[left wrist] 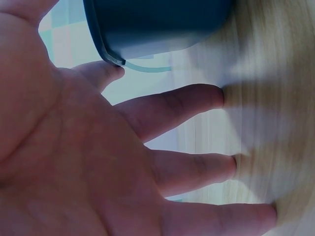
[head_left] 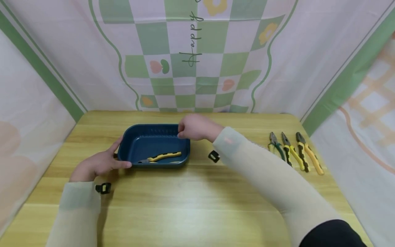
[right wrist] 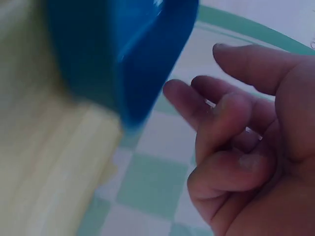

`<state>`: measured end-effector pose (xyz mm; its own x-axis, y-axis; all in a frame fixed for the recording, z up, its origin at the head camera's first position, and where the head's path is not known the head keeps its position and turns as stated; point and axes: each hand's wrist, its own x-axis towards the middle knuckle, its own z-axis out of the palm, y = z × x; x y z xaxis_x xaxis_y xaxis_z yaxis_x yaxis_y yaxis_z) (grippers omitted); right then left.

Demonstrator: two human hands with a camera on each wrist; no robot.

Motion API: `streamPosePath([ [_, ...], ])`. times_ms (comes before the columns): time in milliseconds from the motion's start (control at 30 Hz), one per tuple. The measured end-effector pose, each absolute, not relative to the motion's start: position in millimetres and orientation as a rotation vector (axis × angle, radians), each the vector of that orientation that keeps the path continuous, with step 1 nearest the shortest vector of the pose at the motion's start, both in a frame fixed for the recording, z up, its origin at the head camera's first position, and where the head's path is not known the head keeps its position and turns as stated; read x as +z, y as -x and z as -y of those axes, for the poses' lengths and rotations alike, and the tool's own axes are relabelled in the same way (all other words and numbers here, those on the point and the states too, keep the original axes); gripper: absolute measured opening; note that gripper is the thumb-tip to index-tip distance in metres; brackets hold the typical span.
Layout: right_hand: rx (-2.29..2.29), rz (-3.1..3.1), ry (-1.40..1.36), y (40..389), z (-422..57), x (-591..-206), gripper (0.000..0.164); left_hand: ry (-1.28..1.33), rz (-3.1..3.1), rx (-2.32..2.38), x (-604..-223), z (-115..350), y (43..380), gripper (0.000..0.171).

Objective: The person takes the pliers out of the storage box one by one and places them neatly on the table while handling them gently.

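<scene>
A dark blue rectangular tray (head_left: 154,142) sits on the table, left of the middle. Inside it, near the front wall, lies a pair of pliers (head_left: 163,156) with yellow and black handles. My left hand (head_left: 100,163) is at the tray's left end, thumb along the front corner. In the left wrist view its fingers are spread and fairly straight, several tips on the tabletop. Above the tray's back right corner hovers my right hand (head_left: 199,127). The right wrist view shows its fingers (right wrist: 226,118) loosely bent with nothing between them, apart from the tray wall (right wrist: 83,49).
Three more pliers lie side by side at the table's right: one with teal and yellow handles (head_left: 276,146), two with yellow and black handles (head_left: 291,151) (head_left: 309,153). A checkered cloth (head_left: 191,68) hangs behind the wooden table (head_left: 185,206). Small black devices (head_left: 103,188) sit by the wrists.
</scene>
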<state>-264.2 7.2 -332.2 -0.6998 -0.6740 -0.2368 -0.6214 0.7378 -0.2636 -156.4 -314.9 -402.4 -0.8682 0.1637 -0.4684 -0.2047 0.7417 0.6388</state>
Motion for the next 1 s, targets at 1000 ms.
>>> streamPosePath([
  [1000,-0.387,-2.262,0.444,275,87,-373,0.019,0.052,-2.38,1.028,-404,318,160,0.116],
])
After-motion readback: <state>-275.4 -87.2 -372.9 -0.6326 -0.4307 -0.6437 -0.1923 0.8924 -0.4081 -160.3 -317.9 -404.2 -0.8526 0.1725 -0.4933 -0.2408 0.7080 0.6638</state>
